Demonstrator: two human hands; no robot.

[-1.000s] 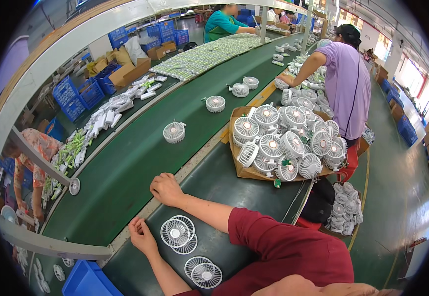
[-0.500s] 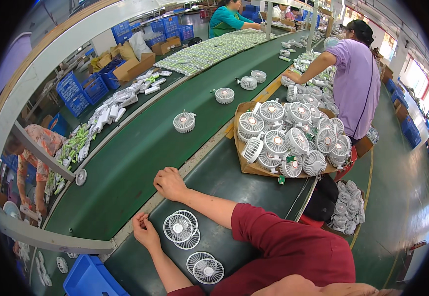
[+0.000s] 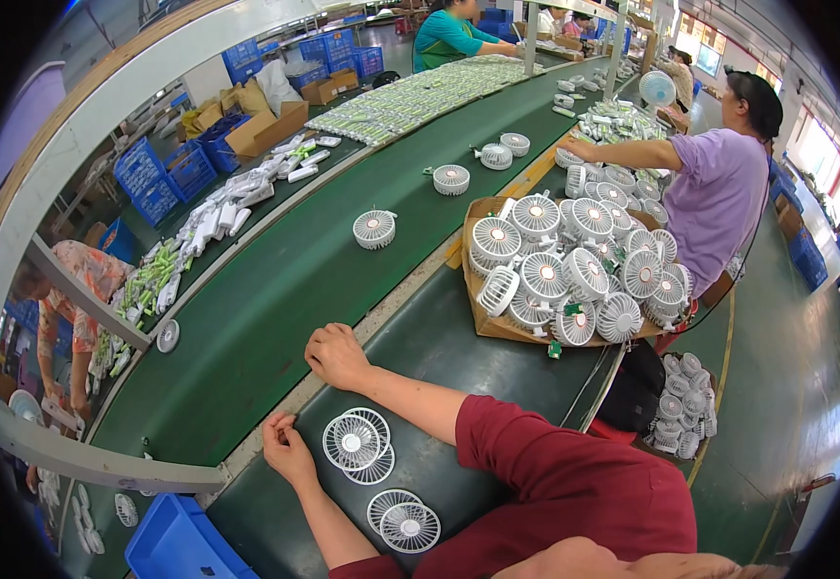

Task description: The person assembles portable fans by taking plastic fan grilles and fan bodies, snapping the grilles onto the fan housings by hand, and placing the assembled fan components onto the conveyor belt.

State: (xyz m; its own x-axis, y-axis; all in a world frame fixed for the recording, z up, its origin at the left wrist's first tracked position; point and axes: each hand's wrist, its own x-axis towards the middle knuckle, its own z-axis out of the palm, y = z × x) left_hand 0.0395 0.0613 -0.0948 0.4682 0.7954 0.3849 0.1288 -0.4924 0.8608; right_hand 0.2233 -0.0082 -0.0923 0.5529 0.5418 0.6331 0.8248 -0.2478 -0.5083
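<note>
Resting by the rail (image 3: pixel 391 305) in the head view, my hands have barely moved — but the belt (image 3: pixel 266 338) has carried its fans (image 3: pixel 374 230) farther along, so the nearest, I judge, is harder to reach. My left hand (image 3: pixel 288 451) has fingers curled near the thumb; my right hand (image 3: pixel 337 357) bends loosely. Whether either pinches anything, I cannot tell. The grilles (image 3: pixel 355 441) lie in two overlapping clusters on the bench (image 3: pixel 420 338) — the upper one just beside my left hand.

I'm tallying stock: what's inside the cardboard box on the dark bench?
The cardboard box holds heaped white fan heads; a green circuit board hangs at its near rim. Its bottom and whatever lies deeper are covered.
</note>
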